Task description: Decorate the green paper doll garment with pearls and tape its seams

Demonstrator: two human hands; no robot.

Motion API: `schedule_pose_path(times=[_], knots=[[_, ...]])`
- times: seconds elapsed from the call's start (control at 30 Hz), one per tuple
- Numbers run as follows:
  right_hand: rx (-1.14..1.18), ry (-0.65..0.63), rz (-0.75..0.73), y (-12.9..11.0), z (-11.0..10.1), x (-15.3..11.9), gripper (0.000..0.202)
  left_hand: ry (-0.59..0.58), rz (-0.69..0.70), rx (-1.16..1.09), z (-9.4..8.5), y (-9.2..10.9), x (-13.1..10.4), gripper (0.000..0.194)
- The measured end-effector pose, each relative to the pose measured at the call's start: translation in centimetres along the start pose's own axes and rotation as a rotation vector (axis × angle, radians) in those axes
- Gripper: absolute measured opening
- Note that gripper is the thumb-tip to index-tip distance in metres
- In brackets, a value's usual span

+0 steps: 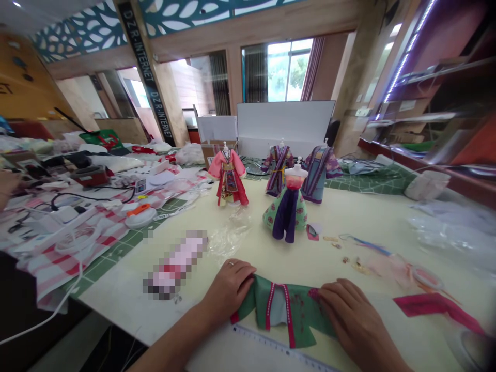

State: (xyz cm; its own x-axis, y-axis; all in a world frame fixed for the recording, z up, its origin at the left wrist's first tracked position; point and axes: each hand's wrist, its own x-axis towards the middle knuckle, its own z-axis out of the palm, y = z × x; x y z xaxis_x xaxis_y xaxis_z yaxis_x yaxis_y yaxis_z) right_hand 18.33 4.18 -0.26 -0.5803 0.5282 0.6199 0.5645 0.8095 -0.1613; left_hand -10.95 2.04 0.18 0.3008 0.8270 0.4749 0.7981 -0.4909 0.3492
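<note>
A small green garment with magenta trim lies spread out on the pale board. Its left end is pinched between the thumb and fingers of my left hand, which wears a ring. At the opposite end, my right hand has its fingers pressed together on the sleeve. A ruler runs just below the garment, partly under its lower edge. Beyond my hands stands a small dress form in a green flowered skirt with dark purple panels.
Behind are a form in a pink and red robe and two in purple robes. A magenta strip, tape rolls and trimmings lie at right. Clear plastic and a blurred-out object lie at left. Cables and checked cloth fill the far left.
</note>
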Motion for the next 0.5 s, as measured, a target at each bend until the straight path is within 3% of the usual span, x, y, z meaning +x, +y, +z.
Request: schedule_pose_path(times=[0.5], knots=[[-0.001,-0.007,-0.027,-0.68,0.23,0.18,0.016,0.059,-0.022,0.067,-0.32,-0.38,-0.47,0.019]])
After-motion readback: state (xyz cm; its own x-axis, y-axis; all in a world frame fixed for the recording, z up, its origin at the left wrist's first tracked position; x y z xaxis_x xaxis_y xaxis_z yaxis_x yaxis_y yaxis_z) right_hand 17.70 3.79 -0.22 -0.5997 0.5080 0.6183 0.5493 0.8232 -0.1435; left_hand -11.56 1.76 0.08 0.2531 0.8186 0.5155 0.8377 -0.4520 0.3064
